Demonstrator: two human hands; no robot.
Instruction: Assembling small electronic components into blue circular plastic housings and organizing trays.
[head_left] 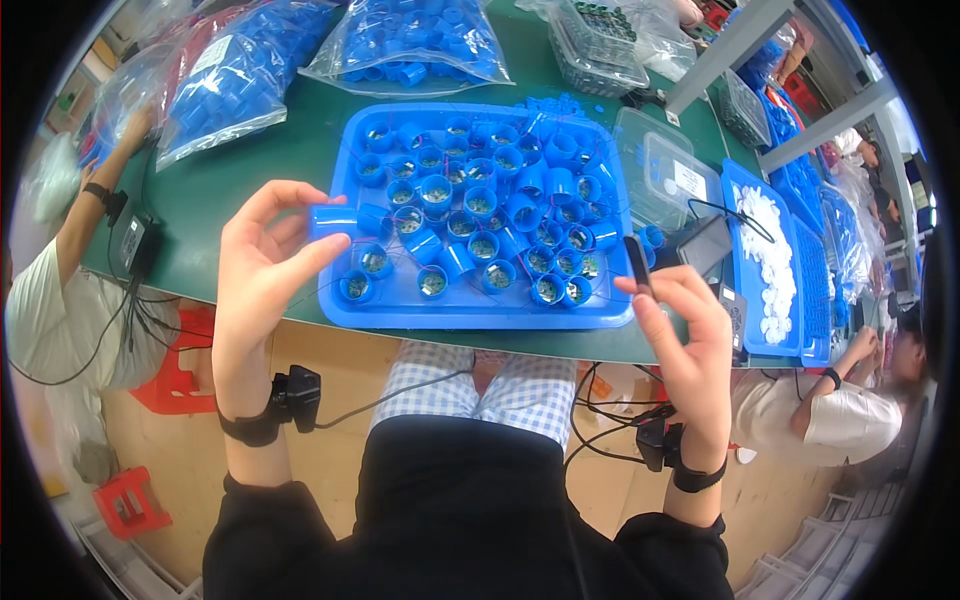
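Observation:
Between thumb and fingers of my left hand [262, 250] is a blue plastic cup [332, 216], lying sideways at the tray's left edge. My right hand [690, 325], beside the tray's right edge, pinches a slim black tool [637, 264] that points up; its exact kind is unclear. Before me lies a blue tray [400, 314] with many blue cups [435, 190]. Small green circuit boards [484, 245] show inside many of them, and thin wires stick out of some. Several cups lie tipped over, others stand upright.
Clear bags of blue cups [405, 45] lie behind the tray. To the right are a clear plastic box [665, 170], a black device [700, 245], and a blue tray of white discs [765, 260]. Grey metal posts [730, 55] rise at the right. People sit on both sides.

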